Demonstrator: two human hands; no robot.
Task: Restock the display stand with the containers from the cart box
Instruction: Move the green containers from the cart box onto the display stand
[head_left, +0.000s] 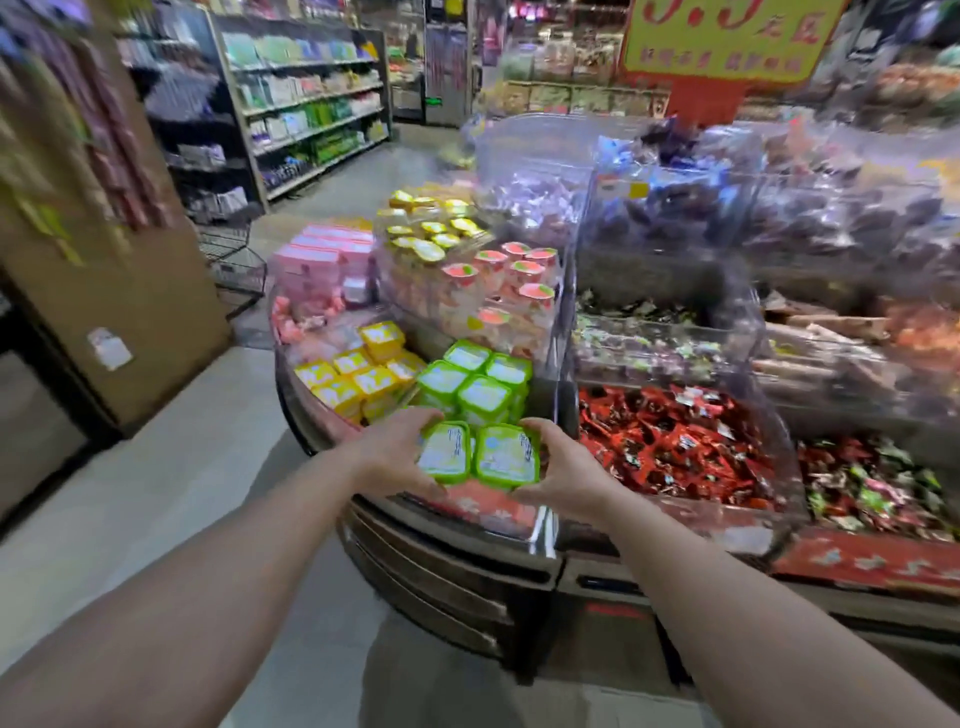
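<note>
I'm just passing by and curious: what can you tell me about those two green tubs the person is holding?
The two green tubs are small square containers with rounded corners, bright green rims and pale printed lids, seemingly plastic. They sit side by side, touching, lids up and tilted toward the camera. The left hand grips one side, the right hand the other. They hover above the stand's front edge, just before the stacked green tubs.
</note>
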